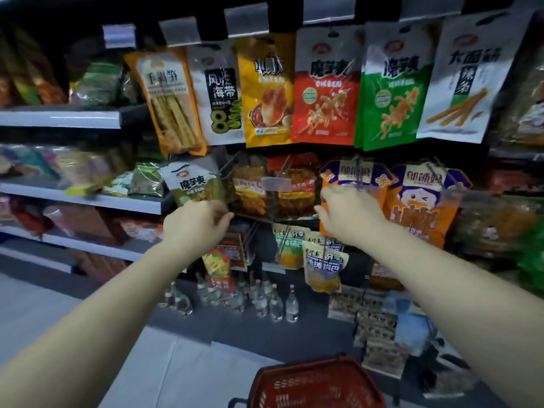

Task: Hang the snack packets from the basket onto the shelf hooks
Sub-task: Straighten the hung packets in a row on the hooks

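A glossy olive-and-white snack packet [192, 184], left of centre, is pinched by the curled left hand [195, 223]. The right hand [348, 213], fingers loosely spread, touches an orange packet [418, 207]. A red mesh basket [316, 384] sits bottom centre.

- dim shop aisle, pale grey floor [44, 313]
- white-edged shelves [59, 119] run down the left, stuffed with blurry bags
- clear glass bottles [276, 304] lined up down low

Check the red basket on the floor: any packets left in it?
Cannot tell. Only part of the red basket is in frame; the visible mesh interior shows no packets, but its near half is cut off.
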Demonstrator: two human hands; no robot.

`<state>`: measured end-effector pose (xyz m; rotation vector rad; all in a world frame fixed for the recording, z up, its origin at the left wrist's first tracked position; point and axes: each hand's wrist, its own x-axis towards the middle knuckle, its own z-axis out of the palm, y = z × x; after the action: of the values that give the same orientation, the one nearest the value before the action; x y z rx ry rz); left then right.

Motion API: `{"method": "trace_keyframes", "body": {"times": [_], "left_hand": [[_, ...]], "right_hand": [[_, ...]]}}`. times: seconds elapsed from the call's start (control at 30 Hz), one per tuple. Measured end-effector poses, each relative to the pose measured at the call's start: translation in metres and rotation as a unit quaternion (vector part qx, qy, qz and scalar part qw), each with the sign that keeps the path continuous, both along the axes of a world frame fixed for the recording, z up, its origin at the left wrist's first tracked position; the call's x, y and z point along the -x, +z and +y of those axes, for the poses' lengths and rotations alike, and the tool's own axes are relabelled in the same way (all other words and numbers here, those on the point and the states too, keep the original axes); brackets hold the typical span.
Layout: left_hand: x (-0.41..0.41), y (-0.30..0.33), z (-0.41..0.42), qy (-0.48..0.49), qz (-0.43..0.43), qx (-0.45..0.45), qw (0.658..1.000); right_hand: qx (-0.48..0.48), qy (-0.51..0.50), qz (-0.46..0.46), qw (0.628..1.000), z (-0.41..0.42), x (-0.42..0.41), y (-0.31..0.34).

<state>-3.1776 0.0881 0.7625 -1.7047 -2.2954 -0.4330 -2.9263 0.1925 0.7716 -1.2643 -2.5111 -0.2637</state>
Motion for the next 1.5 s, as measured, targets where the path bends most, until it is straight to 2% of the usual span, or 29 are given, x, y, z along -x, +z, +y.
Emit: {"method": "trace_keyframes", "body": {"times": [0.2,0.37,0.5,0.63,0.73,0.83,0.93,1.17,1.33,1.47,1.5], "left_hand": [[0.054,-0.028,0.006,0.057,-0.012,0.016,0.998],[0.111,-0.057,0.014,0.101,-0.064,0.018,0.993],[0.167,-0.081,0.04,0.112,-0.116,0.014,0.987],[0.234,-0.1,0.096,0.103,-0.1,0.018,0.989],[0.287,-0.11,0.143,0.028,-0.094,-0.017,0.995],[0.333,-0.12,0.178,-0.039,-0.083,-0.03,0.995],[0.362,-0.127,0.203,-0.085,-0.037,-0.048,0.995],[0.381,-0.138,0.244,-0.087,-0.009,-0.037,0.995],[0.376,-0.142,0.27,-0.074,-0.055,-0.064,0.994],[0.372,-0.142,0.296,-0.056,0.076,-0.05,0.994],[0.368,-0.136,0.302,-0.042,0.064,-0.03,0.997]], "right_hand": [[0.021,0.083,-0.014,0.996,0.013,0.087,-0.02],[0.064,0.129,-0.043,0.989,0.029,0.158,-0.043],[0.129,0.128,-0.051,0.982,0.046,0.211,-0.062],[0.145,0.1,-0.047,0.983,0.068,0.265,-0.084],[0.177,0.05,-0.038,0.982,0.092,0.306,-0.098],[0.189,-0.001,-0.014,0.982,0.117,0.352,-0.115],[0.189,-0.046,0.046,0.98,0.141,0.395,-0.129],[0.171,-0.136,0.131,0.967,0.2,0.455,-0.144],[0.162,-0.152,0.263,0.939,0.245,0.473,-0.153],[0.094,-0.127,0.278,0.947,0.277,0.478,-0.171],[0.094,-0.12,0.282,0.947,0.285,0.478,-0.174]]}}
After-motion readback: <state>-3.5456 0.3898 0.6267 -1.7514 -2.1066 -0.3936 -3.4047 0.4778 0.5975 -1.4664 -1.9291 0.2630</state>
